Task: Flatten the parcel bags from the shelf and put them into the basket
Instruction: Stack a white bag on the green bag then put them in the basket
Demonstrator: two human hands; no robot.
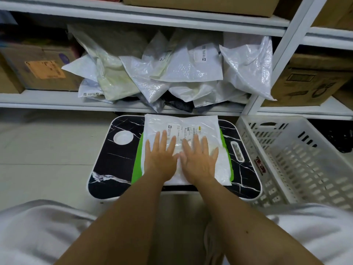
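— Fingers of both hands lay straight and spread, holding nothing; the left hand (160, 157) and right hand (198, 159) pressed flat, side by side, on the white plastic parcel bag with a printed label (183, 127).

— And where was that bag?

— On the black marble-patterned counter (114, 163), over a green sheet (138, 165). More crumpled white parcel bags (172, 73) were heaped on the white metal shelf (38, 98) behind, and the white slotted plastic basket (298, 155) stood just right of the counter.
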